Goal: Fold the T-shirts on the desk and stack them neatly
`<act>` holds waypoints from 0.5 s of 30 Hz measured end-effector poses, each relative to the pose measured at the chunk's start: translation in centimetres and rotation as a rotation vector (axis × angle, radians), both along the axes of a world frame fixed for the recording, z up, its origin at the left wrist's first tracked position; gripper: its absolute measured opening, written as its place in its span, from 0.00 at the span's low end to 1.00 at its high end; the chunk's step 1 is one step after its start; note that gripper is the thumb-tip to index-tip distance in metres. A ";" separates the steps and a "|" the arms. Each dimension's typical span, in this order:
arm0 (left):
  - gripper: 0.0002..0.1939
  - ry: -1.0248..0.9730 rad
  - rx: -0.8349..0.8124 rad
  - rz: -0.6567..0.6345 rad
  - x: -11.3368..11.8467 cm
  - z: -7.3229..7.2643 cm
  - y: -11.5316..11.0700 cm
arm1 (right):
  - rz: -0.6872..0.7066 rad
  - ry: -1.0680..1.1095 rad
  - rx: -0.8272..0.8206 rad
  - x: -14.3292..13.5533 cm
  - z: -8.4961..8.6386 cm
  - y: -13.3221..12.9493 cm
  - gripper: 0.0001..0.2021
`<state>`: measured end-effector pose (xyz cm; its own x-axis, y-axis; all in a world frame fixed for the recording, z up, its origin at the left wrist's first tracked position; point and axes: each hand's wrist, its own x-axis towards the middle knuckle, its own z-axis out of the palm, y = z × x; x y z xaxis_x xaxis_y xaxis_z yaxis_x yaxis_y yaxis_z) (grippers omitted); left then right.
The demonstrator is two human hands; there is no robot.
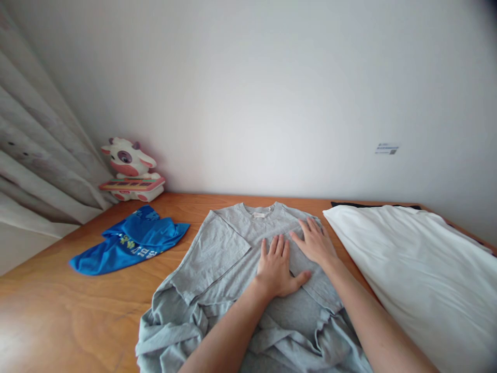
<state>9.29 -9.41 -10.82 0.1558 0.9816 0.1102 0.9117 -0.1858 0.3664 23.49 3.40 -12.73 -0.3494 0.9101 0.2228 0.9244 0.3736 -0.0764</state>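
Observation:
A grey T-shirt (233, 290) lies on the wooden table, its neckline with a pale label toward the wall. Its left-side sleeve is laid flat over the front, while the lower part is bunched in folds at the near side. My left hand (276, 269) rests flat on the middle of the shirt with fingers spread. Just right of it and a little farther off, my right hand (313, 242) presses flat near the shirt's right shoulder, fingers apart. Neither hand grips the cloth. My forearms cover part of the bunched fabric.
A crumpled blue garment (135, 241) with printed lettering lies left on the wooden table (77, 305). Behind it stands a toy cow with a keyboard (132, 173). White cloth (419, 264) covers the right side, a black edge behind it. A curtain (34, 140) hangs at left.

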 end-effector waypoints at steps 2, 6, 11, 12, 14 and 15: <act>0.53 -0.015 0.000 -0.011 0.0 0.1 0.2 | 0.074 0.001 0.072 0.2 0.2 -0.4 0.30; 0.41 -0.116 -0.024 0.001 -1.0 0.9 1.0 | 0.171 0.016 0.062 1.1 0.5 -1.4 0.27; 0.24 -0.005 0.042 0.213 -7.6 3.0 2.5 | 0.003 0.011 0.024 1.9 1.0 -1.6 0.29; 0.24 0.067 0.016 0.283 -9.3 3.1 2.6 | -0.074 0.021 -0.015 1.7 1.0 -1.6 0.30; 0.25 0.127 -0.043 0.371 -12.2 2.7 2.4 | -0.199 0.048 -0.110 1.2 0.9 -1.4 0.34; 0.27 0.144 -0.066 0.400 -13.2 2.3 2.2 | -0.229 0.054 -0.145 0.9 0.7 -1.4 0.36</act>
